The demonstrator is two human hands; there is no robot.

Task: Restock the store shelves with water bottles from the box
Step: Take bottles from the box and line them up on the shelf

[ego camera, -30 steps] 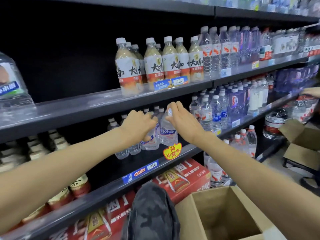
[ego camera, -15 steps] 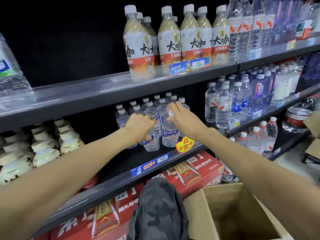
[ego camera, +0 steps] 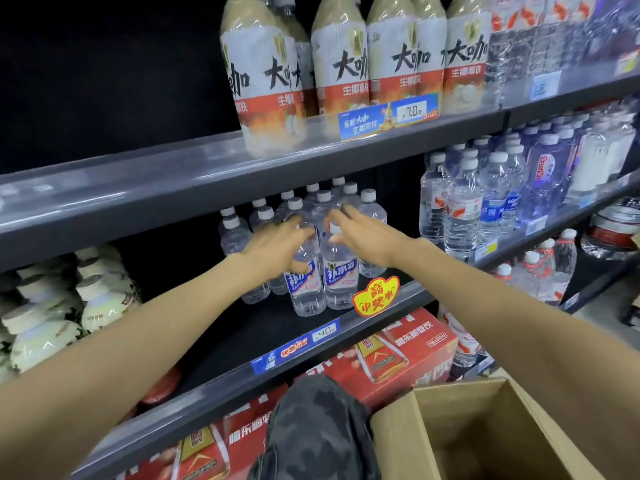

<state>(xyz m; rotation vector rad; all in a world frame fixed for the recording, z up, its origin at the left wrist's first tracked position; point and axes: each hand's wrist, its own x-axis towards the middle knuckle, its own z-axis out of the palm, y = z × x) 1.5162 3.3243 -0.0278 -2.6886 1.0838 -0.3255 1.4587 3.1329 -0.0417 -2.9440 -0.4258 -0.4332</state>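
Store shelf, middle tier: left hand wraps one upright water bottle, right hand spread loosely over its neighbour, box below right.

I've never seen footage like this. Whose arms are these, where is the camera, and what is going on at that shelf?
There is no machine here: a person wears one wide-angle camera on the head, so you look down along their own two bare arms. The view bends at the edges because of the lens.

The left hand is wrapped around a clear water bottle with a blue and white label. The right hand rests its fingers on the white cap of the neighbouring bottle. Both bottles stand upright, at the front of a group of the same kind, on the dark middle shelf.

The shelf above holds tall tan drink bottles. Below are red cartons. At the bottom right is an open cardboard box; what shows of its inside looks empty.
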